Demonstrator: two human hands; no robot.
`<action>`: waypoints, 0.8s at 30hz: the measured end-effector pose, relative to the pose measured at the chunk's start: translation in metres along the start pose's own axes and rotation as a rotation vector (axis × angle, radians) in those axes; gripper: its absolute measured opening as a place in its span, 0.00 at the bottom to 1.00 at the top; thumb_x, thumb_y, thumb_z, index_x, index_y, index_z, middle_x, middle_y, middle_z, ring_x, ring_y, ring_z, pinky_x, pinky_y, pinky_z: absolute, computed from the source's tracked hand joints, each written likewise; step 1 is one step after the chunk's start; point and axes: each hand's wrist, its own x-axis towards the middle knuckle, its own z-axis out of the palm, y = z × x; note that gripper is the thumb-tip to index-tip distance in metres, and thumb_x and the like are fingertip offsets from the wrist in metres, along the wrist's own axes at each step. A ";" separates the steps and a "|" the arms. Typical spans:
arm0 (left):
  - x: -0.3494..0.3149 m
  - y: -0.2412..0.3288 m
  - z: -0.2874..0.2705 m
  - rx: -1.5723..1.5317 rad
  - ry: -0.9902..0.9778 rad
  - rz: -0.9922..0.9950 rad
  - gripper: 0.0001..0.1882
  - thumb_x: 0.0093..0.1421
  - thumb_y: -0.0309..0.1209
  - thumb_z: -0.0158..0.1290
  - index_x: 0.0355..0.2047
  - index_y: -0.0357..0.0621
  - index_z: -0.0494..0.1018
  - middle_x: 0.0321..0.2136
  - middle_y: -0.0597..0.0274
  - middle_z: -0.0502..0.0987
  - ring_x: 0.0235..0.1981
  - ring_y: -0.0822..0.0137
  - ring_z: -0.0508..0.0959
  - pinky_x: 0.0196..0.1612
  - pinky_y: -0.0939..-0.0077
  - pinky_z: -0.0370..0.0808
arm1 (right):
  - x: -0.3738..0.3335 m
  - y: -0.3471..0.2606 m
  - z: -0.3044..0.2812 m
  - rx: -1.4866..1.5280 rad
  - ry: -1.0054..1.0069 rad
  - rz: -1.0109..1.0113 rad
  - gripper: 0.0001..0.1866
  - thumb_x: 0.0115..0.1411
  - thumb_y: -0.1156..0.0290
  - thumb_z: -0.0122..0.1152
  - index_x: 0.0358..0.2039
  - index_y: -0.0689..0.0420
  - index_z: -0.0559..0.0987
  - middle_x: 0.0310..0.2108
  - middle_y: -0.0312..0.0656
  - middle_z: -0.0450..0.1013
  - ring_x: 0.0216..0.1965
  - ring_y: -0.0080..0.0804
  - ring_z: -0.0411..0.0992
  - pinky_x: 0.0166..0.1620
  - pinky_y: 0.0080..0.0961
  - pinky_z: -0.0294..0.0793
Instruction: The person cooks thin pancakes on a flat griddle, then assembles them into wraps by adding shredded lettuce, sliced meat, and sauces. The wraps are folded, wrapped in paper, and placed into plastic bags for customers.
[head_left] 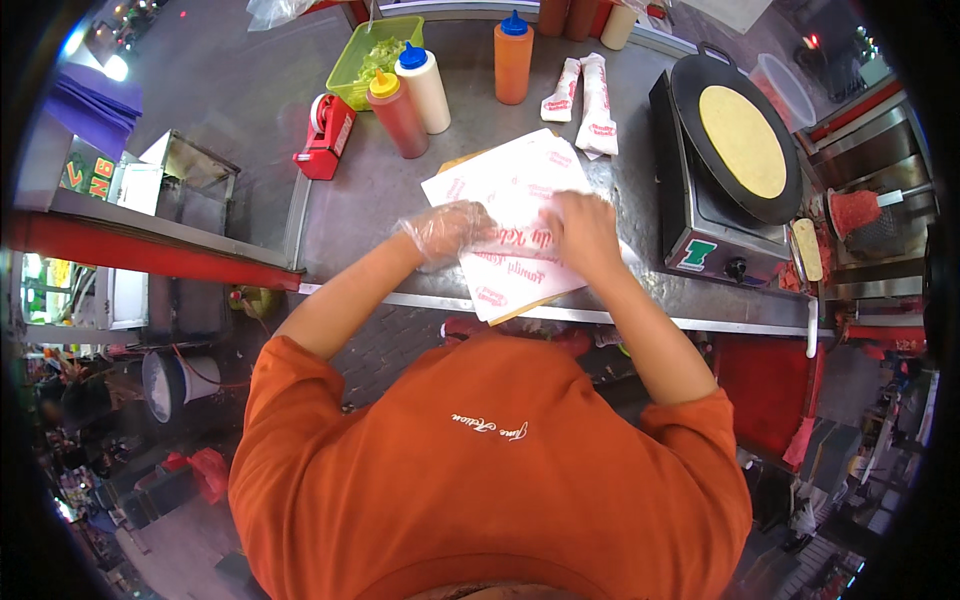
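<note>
Orange fabric of the person's shirt (pixel 490 470) fills the lower part of the view, and both forearms reach up from it onto the steel desk (pixel 380 190). On that desk lies a stack of white paper sheets (pixel 515 215) with red print, set at a slant near the front edge. The left hand (pixel 447 232), in a thin clear glove, rests on the left side of the top sheet with fingers curled loosely; whether its grip pinches the paper I cannot tell. The right hand (pixel 583 230) (bare) presses down on the right side of the sheet, fingers bent against the paper, with nothing visibly lifted.

Behind the paper stand three squeeze bottles: a red one (pixel 398 115), a white one (pixel 424 90) and an orange one (pixel 513 60). A green tub (pixel 350 70) of chopped greens sits beside them, with a red tape dispenser (pixel 326 135) to its left. Two wrapped rolls (pixel 585 95) lie near the orange bottle. To the right, a round black griddle (pixel 735 140) carries a pale flatbread (pixel 742 140).
</note>
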 end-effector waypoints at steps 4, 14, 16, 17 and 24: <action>0.018 -0.009 -0.010 -0.092 0.126 -0.251 0.27 0.65 0.49 0.61 0.54 0.41 0.78 0.53 0.47 0.77 0.56 0.49 0.76 0.62 0.55 0.71 | 0.066 0.012 0.016 0.151 -0.190 0.318 0.25 0.64 0.56 0.68 0.54 0.60 0.79 0.45 0.51 0.80 0.48 0.52 0.77 0.56 0.52 0.67; 0.001 -0.006 -0.007 0.279 0.047 -0.049 0.22 0.67 0.43 0.56 0.56 0.45 0.79 0.47 0.56 0.84 0.51 0.53 0.81 0.57 0.59 0.76 | -0.023 0.001 -0.012 0.034 0.114 -0.402 0.09 0.55 0.65 0.72 0.36 0.50 0.83 0.38 0.34 0.78 0.55 0.36 0.74 0.71 0.63 0.51; 0.012 0.018 0.006 0.184 0.190 -0.093 0.26 0.68 0.48 0.54 0.59 0.44 0.77 0.47 0.53 0.84 0.51 0.52 0.82 0.58 0.58 0.76 | -0.010 0.004 -0.006 0.067 0.069 -0.399 0.10 0.54 0.66 0.72 0.37 0.50 0.83 0.40 0.34 0.79 0.56 0.36 0.74 0.72 0.62 0.49; 0.019 0.027 0.010 0.161 0.270 -0.124 0.28 0.69 0.50 0.53 0.60 0.44 0.76 0.46 0.52 0.84 0.50 0.51 0.82 0.58 0.57 0.76 | 0.004 0.008 -0.003 0.078 0.043 -0.439 0.11 0.54 0.67 0.73 0.37 0.50 0.83 0.41 0.34 0.79 0.56 0.36 0.73 0.73 0.62 0.48; 0.026 0.023 0.012 0.079 0.212 -0.406 0.29 0.70 0.51 0.50 0.59 0.41 0.73 0.41 0.47 0.83 0.45 0.45 0.84 0.46 0.48 0.81 | 0.029 -0.028 0.002 -0.082 0.434 -0.319 0.18 0.60 0.70 0.70 0.51 0.51 0.85 0.45 0.39 0.82 0.55 0.37 0.75 0.70 0.58 0.55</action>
